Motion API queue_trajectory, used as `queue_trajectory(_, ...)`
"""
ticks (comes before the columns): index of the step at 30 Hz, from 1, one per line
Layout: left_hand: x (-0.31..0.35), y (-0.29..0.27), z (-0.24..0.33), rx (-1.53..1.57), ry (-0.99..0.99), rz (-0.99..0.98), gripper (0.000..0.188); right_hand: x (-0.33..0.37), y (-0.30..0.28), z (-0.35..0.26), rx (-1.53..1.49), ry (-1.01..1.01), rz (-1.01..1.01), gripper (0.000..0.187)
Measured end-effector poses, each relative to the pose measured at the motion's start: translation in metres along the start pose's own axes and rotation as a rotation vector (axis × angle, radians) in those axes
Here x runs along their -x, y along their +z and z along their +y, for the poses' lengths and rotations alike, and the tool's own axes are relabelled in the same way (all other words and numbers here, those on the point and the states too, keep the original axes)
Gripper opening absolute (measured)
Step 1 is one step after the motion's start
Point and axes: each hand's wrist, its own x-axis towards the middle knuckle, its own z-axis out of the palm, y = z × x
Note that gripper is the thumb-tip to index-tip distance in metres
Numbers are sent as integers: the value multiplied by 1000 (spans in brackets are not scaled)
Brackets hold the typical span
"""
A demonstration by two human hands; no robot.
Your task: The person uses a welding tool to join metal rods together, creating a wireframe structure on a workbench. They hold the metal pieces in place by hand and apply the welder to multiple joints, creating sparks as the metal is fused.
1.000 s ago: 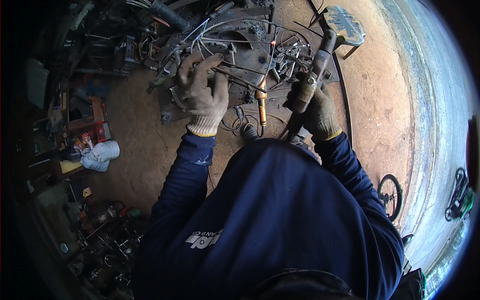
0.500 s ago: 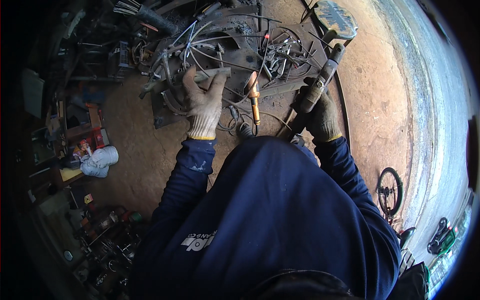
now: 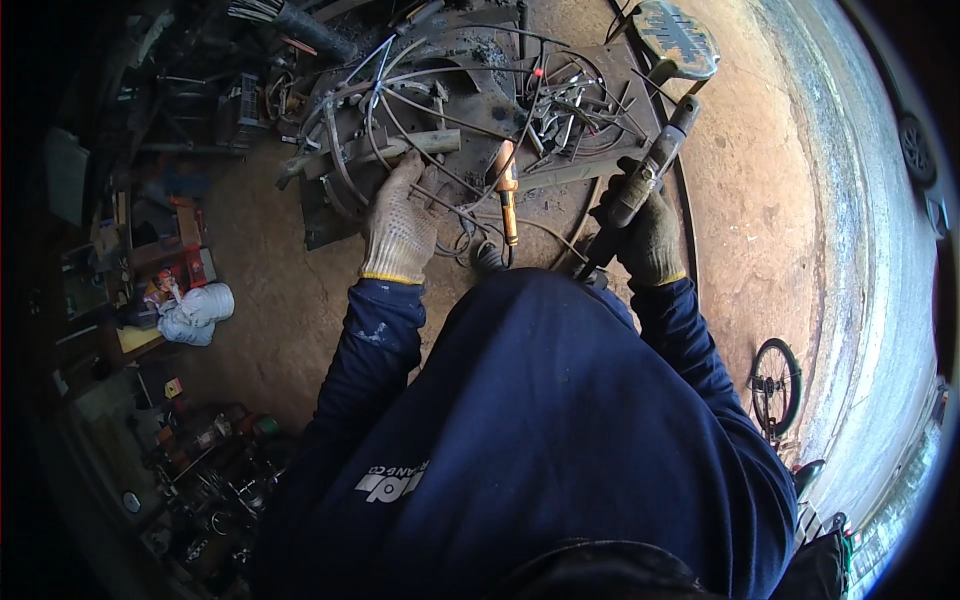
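My left hand [image 3: 402, 222], in a pale knitted work glove with a yellow cuff, closes its fingers and thumb on a bent metal rod [image 3: 425, 152]. That rod is part of a framework of curved rods on the dark metal worktable. My right hand [image 3: 650, 235], gloved too, grips a long grey and black cylindrical power tool [image 3: 650, 175], tilted with its rounded end up and to the right. Between my hands lies an orange-handled electrode holder [image 3: 508, 190] with a cable. Just beyond my left fingers a short metal bar [image 3: 430, 142] lies across the table.
Loose metal tools and scraps [image 3: 570, 115] are heaped on the right of the table. A worn stool [image 3: 676, 38] stands at the far right, a bicycle wheel [image 3: 776, 385] nearer. Shelves with a white bundle [image 3: 198, 314] line the left. Cables trail near my foot.
My left hand has come down and back from an open pose above the framework and closed on a rod. The power tool in my right hand has shifted and turned slightly.
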Motion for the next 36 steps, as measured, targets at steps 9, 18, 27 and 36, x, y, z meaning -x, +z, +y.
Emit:
queue_trajectory(9,-25,-22,-25,272,52,-245,38,5,-13,-9,48,-50,68,40)
queue_trajectory(18,-29,15,-22,55,264,-248,31,4,-23,-17,156,-137,14,37)
queue_trajectory(27,-21,34,-3,-424,495,-468,40,1,-41,-18,708,-237,57,37)
queue_trajectory(36,-28,57,31,-445,400,-502,35,9,-63,19,993,-195,57,40)
